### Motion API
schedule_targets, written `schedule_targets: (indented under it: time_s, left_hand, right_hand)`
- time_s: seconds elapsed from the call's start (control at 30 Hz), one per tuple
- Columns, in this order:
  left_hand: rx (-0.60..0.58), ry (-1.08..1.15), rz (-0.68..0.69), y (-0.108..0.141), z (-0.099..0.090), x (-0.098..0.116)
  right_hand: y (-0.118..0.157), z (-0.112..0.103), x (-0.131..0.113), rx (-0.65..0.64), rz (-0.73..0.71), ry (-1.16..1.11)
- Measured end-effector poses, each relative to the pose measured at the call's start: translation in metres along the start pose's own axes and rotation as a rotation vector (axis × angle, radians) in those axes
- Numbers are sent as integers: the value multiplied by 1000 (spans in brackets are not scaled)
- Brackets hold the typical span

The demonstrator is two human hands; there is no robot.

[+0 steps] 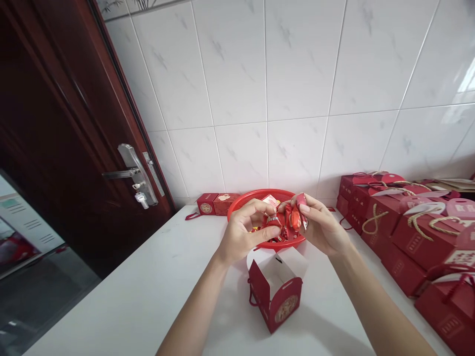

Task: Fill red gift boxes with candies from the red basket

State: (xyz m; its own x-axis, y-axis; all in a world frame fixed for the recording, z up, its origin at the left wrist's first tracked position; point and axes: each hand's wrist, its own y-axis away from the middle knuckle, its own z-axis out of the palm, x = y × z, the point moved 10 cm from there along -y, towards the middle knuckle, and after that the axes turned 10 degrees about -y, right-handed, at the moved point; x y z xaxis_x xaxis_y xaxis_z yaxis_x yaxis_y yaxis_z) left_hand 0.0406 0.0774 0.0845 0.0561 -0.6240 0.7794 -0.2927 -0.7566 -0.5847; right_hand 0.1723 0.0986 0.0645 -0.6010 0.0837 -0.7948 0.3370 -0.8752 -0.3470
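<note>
Both hands are raised over a red plastic basket that holds wrapped candies. My left hand pinches a red-wrapped candy between thumb and fingers. In my right hand are red and orange wrapped candies, gripped close beside the left fingertips; their exact number cannot be made out. Nearer to me, below the hands, a dark red gift box stands upright with its top flaps open and its white inside showing.
Many red gift boxes with rope handles are lined up along the right side. Two small red boxes lie by the wall, left of the basket. A brown door with keys in its lock is at the left.
</note>
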Motion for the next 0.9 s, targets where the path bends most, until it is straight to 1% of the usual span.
schedule_targets:
  time_s: [0.1,0.2,0.3,0.43,0.57,0.67,0.77,0.83,0.9]
  left_hand:
    - [11,-93,42,1,-6,12]
    - [1,-112,24,1,-6,14]
    - [32,-104,-22,1,-6,8]
    - [82,-36,-130,3,-3,-6]
    - [75,48,-217,5,2,-13]
    - [93,99,-244,6,1,-15]
    - [133,161,-256,6,0,-20]
    - [170,189,-243,6,-2,-21]
    - [200,196,-224,5,-3,-22]
  right_hand:
    - [2,-2,-5,-21,-31,117]
    - [5,-2,-11,-57,-67,245]
    - [9,0,-18,-105,-102,361]
    - [15,5,-29,-146,-158,506]
    - [23,16,-38,-203,-195,617]
    - [27,20,-39,-222,-206,699]
    - [32,25,-42,-240,-257,779]
    - [34,28,-44,-245,-294,815]
    - [34,29,-45,-234,-299,813]
